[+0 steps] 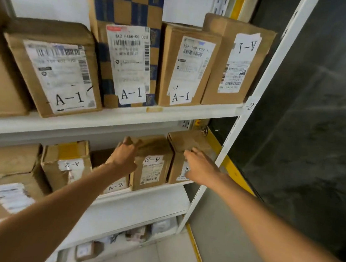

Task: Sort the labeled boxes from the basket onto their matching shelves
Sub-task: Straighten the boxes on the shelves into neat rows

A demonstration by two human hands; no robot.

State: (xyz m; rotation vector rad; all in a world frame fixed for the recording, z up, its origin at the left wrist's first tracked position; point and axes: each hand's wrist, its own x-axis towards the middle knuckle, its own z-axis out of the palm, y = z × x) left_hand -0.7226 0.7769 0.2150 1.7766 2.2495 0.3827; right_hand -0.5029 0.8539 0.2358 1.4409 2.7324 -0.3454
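On the second shelf (160,191), the one under the A-1 row, we have both hands at the right end. Our left hand (125,157) lies flat against the left side and top corner of an A-2 box (152,165), fingers together, pressing not pinching. Our right hand (199,166) rests on the front of the next box (183,151) just right of it, fingers loosely spread; its label is half hidden, only an "A" reads. Neither hand is closed round anything.

Progress, as we judge it: well along. Above this shelf four boxes marked A-1 (132,65) stand in a row, all matching. Left of the A-2 box more A-2 boxes (70,164) sit on the same shelf, one partly behind our left arm. Looks like we're squaring up the last-placed box.

Left to do: can't tell. Basket not in view, so remaining count unknown. Lower shelves below hold small parcels, labels too blurred.
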